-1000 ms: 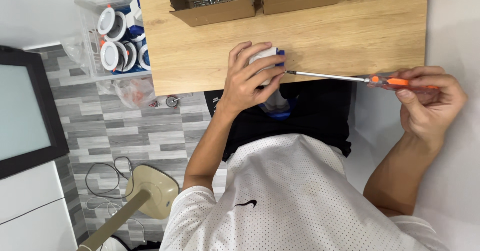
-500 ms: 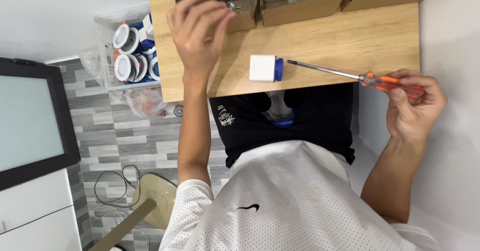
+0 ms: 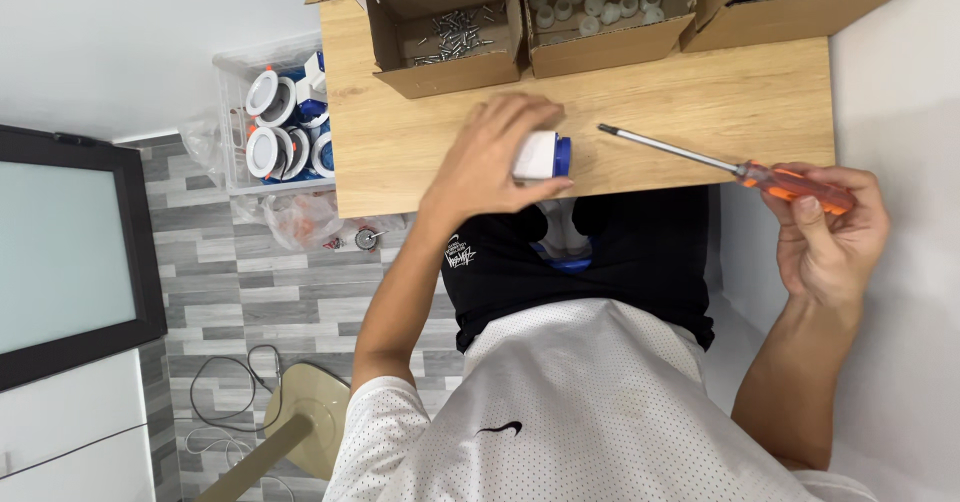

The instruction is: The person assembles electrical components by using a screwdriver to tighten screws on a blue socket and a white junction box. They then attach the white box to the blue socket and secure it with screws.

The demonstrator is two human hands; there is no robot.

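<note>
**A:** Start at the left hand (image 3: 490, 157). What is its grip doing?

**B:** It is cupped over a small white and blue part (image 3: 543, 155) just left of the frame's centre, fingers curled round the white end. The part lies on the wooden tabletop (image 3: 700, 102) near the front edge, and its blue end points toward the right of the frame.

**A:** And the right hand (image 3: 825, 232)?

**B:** At the right edge of the frame, off the tabletop, with its grip wrapped round the orange handle of a screwdriver (image 3: 740, 169). The shaft runs from the handle up and to the left, slanting across the tabletop.

**A:** So where does the tip sit relative to the part?

**B:** The tip is to the right of the blue end and a little above it in the frame, near but not touching. The shaft's long axis aims past the part's upper right side, not straight into the blue face. The left hand is the one on the part; the right reaches it only through the tool.

**A:** What lies further out?

**B:** Along the top of the frame stand open cardboard boxes: one with loose screws (image 3: 450, 30), and one with small white caps (image 3: 590, 2). At the upper left, beside the tabletop, a clear bin (image 3: 232, 112) holds round white fittings.
</note>
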